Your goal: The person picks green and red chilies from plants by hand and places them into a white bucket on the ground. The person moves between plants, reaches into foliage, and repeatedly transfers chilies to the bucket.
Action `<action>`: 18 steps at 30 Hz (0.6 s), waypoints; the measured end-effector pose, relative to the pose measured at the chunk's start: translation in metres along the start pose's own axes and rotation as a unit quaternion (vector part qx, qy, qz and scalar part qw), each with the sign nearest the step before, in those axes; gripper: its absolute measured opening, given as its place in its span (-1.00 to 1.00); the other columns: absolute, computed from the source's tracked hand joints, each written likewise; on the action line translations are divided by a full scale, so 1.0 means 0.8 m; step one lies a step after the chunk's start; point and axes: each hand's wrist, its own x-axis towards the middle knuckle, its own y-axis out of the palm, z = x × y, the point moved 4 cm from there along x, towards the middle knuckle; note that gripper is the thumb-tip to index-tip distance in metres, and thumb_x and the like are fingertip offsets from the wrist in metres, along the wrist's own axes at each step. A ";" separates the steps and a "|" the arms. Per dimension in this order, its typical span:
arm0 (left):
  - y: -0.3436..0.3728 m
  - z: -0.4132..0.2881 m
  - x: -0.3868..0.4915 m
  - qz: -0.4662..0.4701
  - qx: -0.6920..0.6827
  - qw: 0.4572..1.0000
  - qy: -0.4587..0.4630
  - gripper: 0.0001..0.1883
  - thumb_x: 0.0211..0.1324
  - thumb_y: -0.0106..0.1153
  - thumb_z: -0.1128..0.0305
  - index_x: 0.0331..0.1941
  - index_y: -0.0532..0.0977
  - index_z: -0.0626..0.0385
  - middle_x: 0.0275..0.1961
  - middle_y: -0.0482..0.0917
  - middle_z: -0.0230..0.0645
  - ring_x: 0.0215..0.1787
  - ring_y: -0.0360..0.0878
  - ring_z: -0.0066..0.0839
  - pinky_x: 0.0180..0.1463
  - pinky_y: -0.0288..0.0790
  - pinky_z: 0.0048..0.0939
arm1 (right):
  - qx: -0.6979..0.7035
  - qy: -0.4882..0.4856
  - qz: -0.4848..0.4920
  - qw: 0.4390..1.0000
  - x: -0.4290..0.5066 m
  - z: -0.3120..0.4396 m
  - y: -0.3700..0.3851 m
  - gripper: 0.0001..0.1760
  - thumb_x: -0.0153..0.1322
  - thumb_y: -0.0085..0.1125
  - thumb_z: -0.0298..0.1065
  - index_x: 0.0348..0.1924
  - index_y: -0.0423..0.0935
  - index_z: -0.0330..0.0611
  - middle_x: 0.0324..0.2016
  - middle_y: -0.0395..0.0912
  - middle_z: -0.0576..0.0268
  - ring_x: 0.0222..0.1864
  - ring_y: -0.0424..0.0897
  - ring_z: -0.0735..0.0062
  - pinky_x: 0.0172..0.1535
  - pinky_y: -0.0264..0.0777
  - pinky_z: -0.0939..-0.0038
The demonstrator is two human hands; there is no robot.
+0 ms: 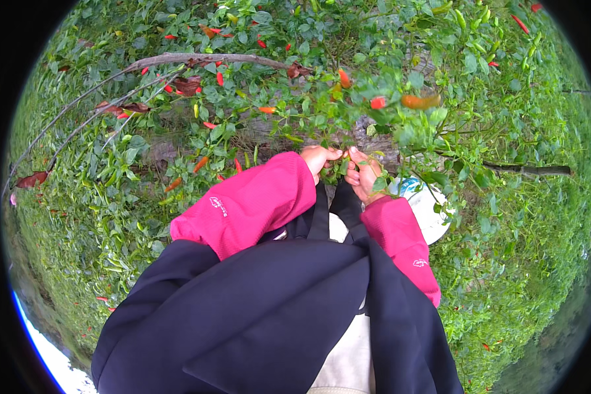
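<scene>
Just in front of the body, both hands meet low among chili pepper plants [295, 106]. My left hand [318, 158], in a pink sleeve, has its thumb and forefinger pinched near a small orange thing, probably a chili; leaves hide the fingertips in part. My right hand [364, 173] faces it almost fingertip to fingertip, thumb up and fingers curled, with leafy stems about it. What each hand grips is too small to tell. Red and orange chilies hang around them, among them a blurred orange chili [420, 101] and a red one [377, 102].
A white bucket [426, 209] stands by the right forearm, partly under leaves. A bare curved branch [212, 58] with dry brown leaves arches across the upper left. On the right a short dark stick [532, 170] lies among the plants. Greyish plastic sheeting [369, 140] shows between the plants.
</scene>
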 end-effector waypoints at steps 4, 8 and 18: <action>-0.026 -0.015 0.007 -0.098 0.068 0.993 -0.008 -0.82 0.11 0.05 0.30 -0.31 0.52 0.14 -0.41 0.48 -0.42 -0.43 0.29 -0.55 -0.34 0.22 -0.43 | -0.084 0.052 0.173 0.980 -0.043 0.013 0.024 -0.68 0.45 -0.06 -0.14 -0.40 0.39 -0.24 -0.65 0.31 0.31 -0.77 0.12 0.72 -0.71 -0.05 0.67; -0.017 -0.028 -0.032 -0.001 0.060 0.998 0.003 -0.75 0.21 -0.13 0.28 -0.22 0.47 0.18 -0.40 0.48 -0.38 -0.48 0.33 -0.55 -0.38 0.25 -0.47 | -0.047 0.060 0.173 0.982 -0.086 0.014 0.051 -0.73 0.43 -0.09 -0.23 -0.44 0.36 -0.25 -0.58 0.41 0.14 -0.72 0.27 0.59 -0.69 0.08 0.66; 0.069 -0.098 -0.208 0.312 -0.228 0.922 0.012 -0.46 0.35 -0.33 0.05 0.14 0.26 0.28 0.09 0.41 -0.26 0.14 0.33 -0.44 0.25 0.17 -0.36 | -0.320 -0.243 0.016 0.915 -0.160 0.079 0.089 -0.79 0.35 0.07 -0.40 -0.17 0.44 -0.27 -0.45 0.55 0.24 -0.51 0.43 0.67 -0.44 0.30 0.65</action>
